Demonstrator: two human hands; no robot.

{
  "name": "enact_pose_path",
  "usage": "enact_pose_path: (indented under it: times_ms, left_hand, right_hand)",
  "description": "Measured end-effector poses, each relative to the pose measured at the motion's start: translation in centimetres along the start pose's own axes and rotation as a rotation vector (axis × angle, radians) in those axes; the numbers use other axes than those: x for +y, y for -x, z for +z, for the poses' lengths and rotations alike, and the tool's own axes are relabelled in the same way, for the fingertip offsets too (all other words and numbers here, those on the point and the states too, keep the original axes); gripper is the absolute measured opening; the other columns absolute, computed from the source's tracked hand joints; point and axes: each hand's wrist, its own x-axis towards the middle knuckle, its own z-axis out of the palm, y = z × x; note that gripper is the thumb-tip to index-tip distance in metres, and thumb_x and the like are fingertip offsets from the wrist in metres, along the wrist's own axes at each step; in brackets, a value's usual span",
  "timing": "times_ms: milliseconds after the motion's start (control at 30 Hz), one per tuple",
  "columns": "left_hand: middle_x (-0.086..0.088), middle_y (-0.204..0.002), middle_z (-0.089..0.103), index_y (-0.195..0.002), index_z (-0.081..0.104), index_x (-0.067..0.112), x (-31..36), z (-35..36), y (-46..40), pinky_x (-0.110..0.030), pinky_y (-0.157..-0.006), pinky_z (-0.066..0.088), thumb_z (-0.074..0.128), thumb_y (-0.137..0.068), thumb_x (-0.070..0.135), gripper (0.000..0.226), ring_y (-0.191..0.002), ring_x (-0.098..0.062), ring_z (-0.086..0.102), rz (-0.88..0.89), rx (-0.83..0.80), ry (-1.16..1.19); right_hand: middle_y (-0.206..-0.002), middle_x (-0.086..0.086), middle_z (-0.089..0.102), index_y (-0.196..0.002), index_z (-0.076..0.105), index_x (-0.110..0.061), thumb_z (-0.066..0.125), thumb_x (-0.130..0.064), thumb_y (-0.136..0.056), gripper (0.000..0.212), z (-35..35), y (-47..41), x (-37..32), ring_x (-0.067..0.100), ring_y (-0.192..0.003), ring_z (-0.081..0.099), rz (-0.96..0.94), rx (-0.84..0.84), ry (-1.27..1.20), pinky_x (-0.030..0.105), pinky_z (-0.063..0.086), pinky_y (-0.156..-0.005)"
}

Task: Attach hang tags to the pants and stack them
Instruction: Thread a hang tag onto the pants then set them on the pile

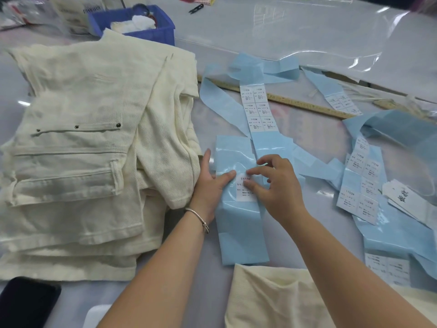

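Note:
A stack of cream pants (78,162) lies folded on the left of the table. In the middle, a light blue backing strip (238,228) carries a white printed label (244,194). My left hand (210,183) lies flat on the strip, its thumb pressing beside the label. My right hand (276,185) bends over the label and its fingertips pick at the label's upper edge. Further up, another strip holds several white labels (257,110). Cream fabric (272,297) lies at the bottom edge, near my right forearm.
More blue strips with labels (361,183) spread across the right side, beside white hang tags (406,204). A wooden ruler (307,102) runs behind them. A blue bin (134,22) and small scissors (196,8) sit at the back. A dark phone (26,301) lies bottom left.

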Motion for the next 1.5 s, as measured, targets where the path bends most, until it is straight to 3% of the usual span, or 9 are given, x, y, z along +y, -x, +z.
enact_pose_path:
  times_ms: [100, 333, 533, 767, 967, 1067, 1200, 1367, 1500]
  left_hand:
    - [0.024, -0.089, 0.073, -0.15, 0.023, 0.029, -0.1, -0.2, 0.1, -0.025, -0.062, 0.056, 0.062, -0.089, -0.002, 0.079, -0.082, -0.009, 0.072, 0.029, -0.017, -0.008]
    - [-0.005, -0.113, 0.07, -0.151, 0.026, 0.023, 0.0, -0.2, 0.4, -0.032, -0.071, 0.058, 0.061, -0.089, -0.003, 0.076, -0.087, -0.018, 0.071, 0.001, -0.031, 0.028]
    - [-0.008, -0.11, 0.07, -0.15, 0.027, 0.021, 0.1, -0.2, 0.4, -0.031, -0.069, 0.057, 0.059, -0.089, -0.005, 0.073, -0.085, -0.019, 0.07, -0.012, -0.052, 0.036]
    - [0.0, -0.096, 0.076, -0.151, 0.025, 0.023, 0.1, -0.5, 0.2, -0.03, -0.065, 0.057, 0.061, -0.089, -0.001, 0.076, -0.082, -0.019, 0.072, -0.036, -0.05, 0.042]
    - [0.0, -0.092, 0.076, -0.151, 0.025, 0.023, 0.2, -0.4, 0.3, -0.028, -0.061, 0.056, 0.061, -0.088, -0.002, 0.077, -0.078, -0.018, 0.072, -0.042, -0.038, 0.031]
    - [-0.002, -0.103, 0.072, -0.151, 0.025, 0.022, 0.3, -0.4, 0.4, -0.027, -0.063, 0.056, 0.062, -0.089, 0.0, 0.076, -0.08, -0.015, 0.071, -0.025, -0.013, 0.0]
    - [0.022, -0.097, 0.066, -0.151, 0.025, 0.021, 0.1, -0.4, 0.2, -0.02, -0.06, 0.054, 0.063, -0.089, 0.004, 0.075, -0.079, -0.003, 0.071, -0.017, 0.045, -0.039]
    - [-0.005, -0.117, 0.066, -0.143, 0.039, 0.014, 0.0, 0.0, 0.1, -0.025, -0.069, 0.057, 0.059, -0.091, 0.003, 0.057, -0.088, -0.012, 0.071, 0.015, 0.101, -0.053]
    - [-0.001, -0.13, 0.058, -0.139, 0.041, 0.014, 0.5, 1.7, 1.2, -0.02, -0.09, 0.044, 0.057, -0.096, 0.022, 0.046, -0.112, -0.02, 0.058, 0.125, 0.231, -0.439]
  right_hand:
    - [-0.111, -0.008, 0.049, -0.102, 0.074, -0.02, 0.076, -0.028, -0.081, 0.023, 0.2, 0.1, 0.0, 0.015, -0.112, 0.044, 0.029, -0.064, -0.025, 0.038, 0.047, -0.089]
    - [-0.118, -0.004, 0.055, -0.094, 0.075, -0.017, 0.078, -0.025, -0.078, 0.017, -0.1, -0.3, -0.7, 0.017, -0.117, 0.043, 0.074, -0.124, -0.06, 0.04, 0.044, -0.095]
    - [-0.111, -0.002, 0.063, -0.086, 0.077, -0.013, 0.08, -0.02, -0.076, 0.013, 0.2, 0.5, -1.7, 0.022, -0.11, 0.051, 0.016, 0.05, 0.038, 0.027, 0.041, -0.085]
    - [-0.099, 0.009, 0.07, -0.076, 0.078, -0.009, 0.08, -0.009, -0.076, 0.003, 0.7, 1.9, -2.5, 0.035, -0.088, 0.062, -0.154, 0.245, 0.138, 0.034, 0.053, -0.066]
    - [-0.102, 0.006, 0.067, -0.08, 0.077, -0.008, 0.074, -0.005, -0.079, 0.004, 0.7, 1.8, -2.6, 0.03, -0.099, 0.056, -0.027, 0.167, 0.071, 0.025, 0.042, -0.077]
    - [-0.105, 0.003, 0.064, -0.082, 0.075, -0.009, 0.072, -0.003, -0.08, 0.008, 0.2, 1.8, -3.1, 0.024, -0.105, 0.051, 0.051, 0.13, -0.035, 0.016, 0.032, -0.082]
    - [-0.107, -0.001, 0.065, -0.081, 0.072, -0.013, 0.072, -0.004, -0.081, 0.009, -1.6, 2.5, -5.0, 0.019, -0.108, 0.054, 0.112, 0.038, -0.286, 0.028, 0.04, -0.093]
    - [-0.115, 0.01, 0.066, -0.083, 0.074, -0.021, 0.077, -0.022, -0.069, 0.015, -8.3, 4.4, -6.0, 0.019, -0.109, 0.06, 0.315, -0.14, -1.442, 0.036, 0.042, -0.097]
    - [-0.106, 0.007, 0.069, -0.099, 0.071, -0.018, 0.055, -0.025, -0.081, 0.026, -11.7, 7.2, -3.9, 0.023, -0.108, 0.061, 0.414, -0.073, -1.439, 0.042, 0.039, -0.102]
